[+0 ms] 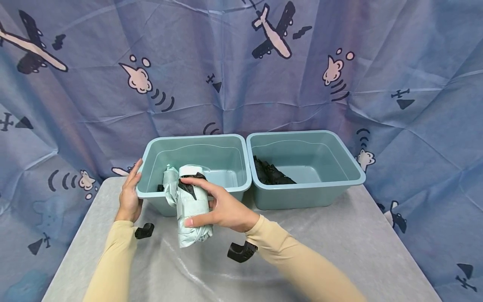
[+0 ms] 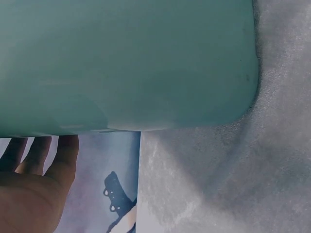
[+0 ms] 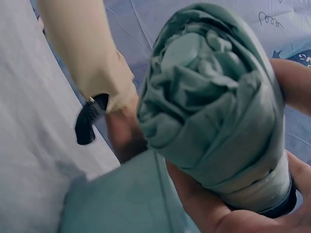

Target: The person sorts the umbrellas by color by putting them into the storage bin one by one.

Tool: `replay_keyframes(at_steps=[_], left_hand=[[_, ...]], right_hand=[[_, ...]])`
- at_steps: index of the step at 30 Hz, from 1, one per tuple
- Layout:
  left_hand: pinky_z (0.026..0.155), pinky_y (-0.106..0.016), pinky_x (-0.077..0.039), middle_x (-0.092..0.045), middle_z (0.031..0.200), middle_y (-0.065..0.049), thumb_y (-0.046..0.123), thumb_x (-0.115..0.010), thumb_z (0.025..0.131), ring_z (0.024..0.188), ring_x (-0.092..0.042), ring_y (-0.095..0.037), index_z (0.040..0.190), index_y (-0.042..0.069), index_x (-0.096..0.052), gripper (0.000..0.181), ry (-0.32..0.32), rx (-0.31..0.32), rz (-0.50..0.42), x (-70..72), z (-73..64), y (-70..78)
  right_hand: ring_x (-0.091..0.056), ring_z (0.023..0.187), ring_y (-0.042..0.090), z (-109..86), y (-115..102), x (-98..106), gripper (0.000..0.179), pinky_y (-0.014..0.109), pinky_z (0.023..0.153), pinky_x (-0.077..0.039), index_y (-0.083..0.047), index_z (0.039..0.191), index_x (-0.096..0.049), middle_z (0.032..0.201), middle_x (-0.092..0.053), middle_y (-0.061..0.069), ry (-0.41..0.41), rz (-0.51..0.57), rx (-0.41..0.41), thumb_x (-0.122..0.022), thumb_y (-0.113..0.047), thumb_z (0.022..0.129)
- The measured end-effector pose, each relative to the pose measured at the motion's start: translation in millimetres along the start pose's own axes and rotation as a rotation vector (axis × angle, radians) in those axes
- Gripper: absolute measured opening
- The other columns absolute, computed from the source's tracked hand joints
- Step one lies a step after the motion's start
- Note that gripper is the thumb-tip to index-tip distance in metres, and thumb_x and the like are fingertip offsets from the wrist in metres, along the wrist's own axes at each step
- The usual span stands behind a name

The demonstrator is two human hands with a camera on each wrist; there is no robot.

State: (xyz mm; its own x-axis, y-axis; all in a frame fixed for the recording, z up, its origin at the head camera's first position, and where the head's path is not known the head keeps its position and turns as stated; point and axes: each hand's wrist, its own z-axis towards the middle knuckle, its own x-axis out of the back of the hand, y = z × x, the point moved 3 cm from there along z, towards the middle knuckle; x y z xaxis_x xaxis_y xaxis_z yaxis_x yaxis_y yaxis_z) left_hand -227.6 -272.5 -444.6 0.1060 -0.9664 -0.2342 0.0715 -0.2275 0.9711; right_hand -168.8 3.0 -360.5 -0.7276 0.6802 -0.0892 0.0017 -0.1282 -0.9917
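My right hand (image 1: 226, 209) grips a folded pale green umbrella (image 1: 192, 214) just in front of the left bin's near rim. Its white end points toward the bin, and a dark strip shows near that end. In the right wrist view, the gathered cloth end of the umbrella (image 3: 204, 82) faces the camera. My left hand (image 1: 130, 199) rests with straight fingers against the outside left wall of the left bin (image 1: 196, 139). Inside that bin lies another pale green wrapped item (image 1: 171, 180), partly hidden, beside a small black piece (image 1: 160, 188).
A matching right bin (image 1: 302, 184) stands beside the left one and holds black folded cloth items (image 1: 273, 174). Both bins sit on a grey-covered table (image 1: 302, 251). Behind them hangs a blue curtain (image 1: 226, 54) with airplane prints.
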Motion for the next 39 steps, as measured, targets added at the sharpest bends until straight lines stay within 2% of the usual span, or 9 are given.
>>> replay_keyframes(at_steps=[7,14,18,21,24,28,32,39], left_hand=[[0.106,-0.026,-0.034,-0.016,0.169,-0.003,0.029,-0.031,0.112,0.148,-0.023,-0.023,0.164,0.022,-0.019,0.054,-0.002,0.004,0.007,0.3,0.2,0.0],[0.107,-0.025,-0.033,-0.016,0.169,-0.003,0.028,-0.03,0.112,0.148,-0.023,-0.022,0.164,0.023,-0.02,0.053,-0.007,0.005,0.007,0.6,1.1,0.4],[0.108,-0.027,-0.033,-0.016,0.169,-0.004,0.029,-0.031,0.112,0.148,-0.023,-0.022,0.164,0.022,-0.02,0.054,-0.005,0.007,0.008,0.6,0.6,0.4],[0.109,-0.027,-0.032,-0.015,0.169,-0.004,0.029,-0.03,0.112,0.148,-0.023,-0.022,0.164,0.023,-0.019,0.054,-0.009,0.006,0.012,0.8,0.9,0.2],[0.111,-0.028,-0.031,-0.015,0.169,-0.003,0.029,-0.03,0.112,0.149,-0.022,-0.021,0.164,0.023,-0.019,0.054,-0.01,0.004,0.018,1.0,1.6,0.0],[0.115,-0.032,-0.027,-0.013,0.17,0.0,0.027,-0.029,0.112,0.149,-0.022,-0.02,0.164,0.023,-0.02,0.053,-0.009,0.008,0.028,0.3,2.4,-1.3],[0.119,-0.037,-0.023,-0.012,0.17,0.002,0.027,-0.028,0.112,0.15,-0.02,-0.02,0.164,0.024,-0.019,0.053,-0.009,0.012,0.035,-0.6,2.7,-1.5],[0.119,-0.037,-0.023,-0.012,0.17,0.002,0.026,-0.028,0.112,0.15,-0.02,-0.02,0.164,0.024,-0.019,0.053,-0.002,0.014,0.043,-0.4,2.4,0.6]], right_hand=[[-0.068,0.093,0.025,28.4,-10,13,0.087,0.039,0.082,-0.058,-0.024,0.155,-0.043,0.136,-0.048,0.012,0.05,-0.003,-0.028,-0.079,0.008,0.082],[-0.061,0.103,0.019,62.3,-16,31,0.087,0.035,0.084,-0.057,-0.026,0.153,-0.047,0.133,-0.053,0.01,0.139,-0.045,-0.062,-0.083,0.004,0.08],[-0.061,0.103,0.019,81.7,-15,41,0.087,0.036,0.085,-0.057,-0.025,0.154,-0.046,0.127,-0.054,0.013,0.163,0.01,-0.117,-0.081,0.007,0.081],[-0.064,0.098,0.021,95.0,-11,47,0.087,0.037,0.083,-0.058,-0.024,0.155,-0.043,0.124,-0.055,0.014,0.172,0.078,-0.164,-0.078,0.011,0.083],[-0.066,0.096,0.022,107.3,-5,53,0.087,0.039,0.082,-0.058,-0.026,0.155,-0.044,0.123,-0.056,0.013,0.191,0.101,-0.209,-0.077,0.011,0.084],[-0.067,0.094,0.023,120.9,6,61,0.085,0.041,0.08,-0.059,-0.03,0.154,-0.046,0.125,-0.056,0.011,0.219,0.07,-0.27,-0.079,0.007,0.084],[-0.067,0.09,0.024,131.7,13,67,0.087,0.04,0.077,-0.059,-0.026,0.156,-0.043,0.126,-0.055,0.012,0.223,0.038,-0.308,-0.079,0.007,0.084],[-0.066,0.086,0.022,146.5,23,73,0.089,0.039,0.073,-0.058,-0.023,0.157,-0.042,0.126,-0.056,0.011,0.236,0.0,-0.355,-0.081,0.006,0.082]])
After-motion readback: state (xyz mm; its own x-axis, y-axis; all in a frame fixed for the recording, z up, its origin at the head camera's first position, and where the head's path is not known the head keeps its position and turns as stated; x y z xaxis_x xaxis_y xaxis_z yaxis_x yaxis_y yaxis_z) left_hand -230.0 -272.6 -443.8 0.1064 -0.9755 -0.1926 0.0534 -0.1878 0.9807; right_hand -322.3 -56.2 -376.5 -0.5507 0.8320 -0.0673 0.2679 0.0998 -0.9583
